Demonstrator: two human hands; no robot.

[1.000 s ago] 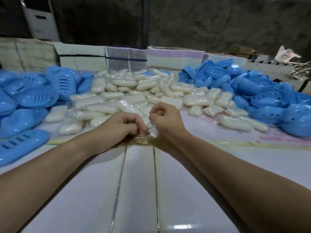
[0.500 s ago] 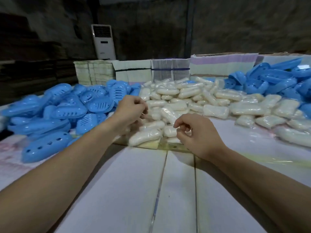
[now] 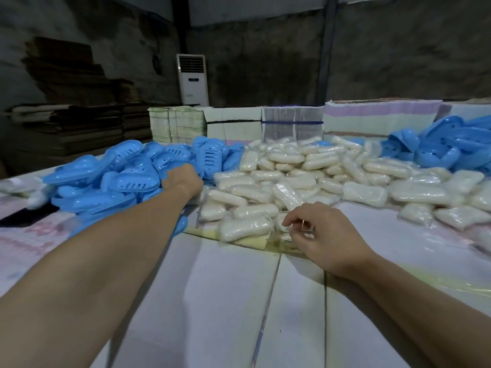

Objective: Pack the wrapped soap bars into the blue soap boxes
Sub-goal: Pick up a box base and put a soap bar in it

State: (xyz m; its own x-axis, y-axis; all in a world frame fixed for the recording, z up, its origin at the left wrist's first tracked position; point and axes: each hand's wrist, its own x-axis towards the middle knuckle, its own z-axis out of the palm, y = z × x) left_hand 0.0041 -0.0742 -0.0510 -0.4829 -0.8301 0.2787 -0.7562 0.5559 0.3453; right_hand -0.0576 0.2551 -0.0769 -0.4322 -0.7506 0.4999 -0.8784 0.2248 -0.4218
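The left hand (image 3: 180, 179) reaches into the blue soap boxes (image 3: 125, 179) at ten o'clock, fingers hidden, while the right hand (image 3: 324, 235), fingers curled narrow, hovers by the wrapped soap bars (image 3: 292, 179) at twelve o'clock, whose slick wrappers could slip.

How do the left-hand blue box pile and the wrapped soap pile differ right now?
The blue box pile is opaque, slotted plastic; the wrapped soap pile is white bars in clear film. The left hand reaches into the box pile, its fingers hidden; the right hand is at the soap pile's near edge, fingers curled. Both lie heaped loose on the table.
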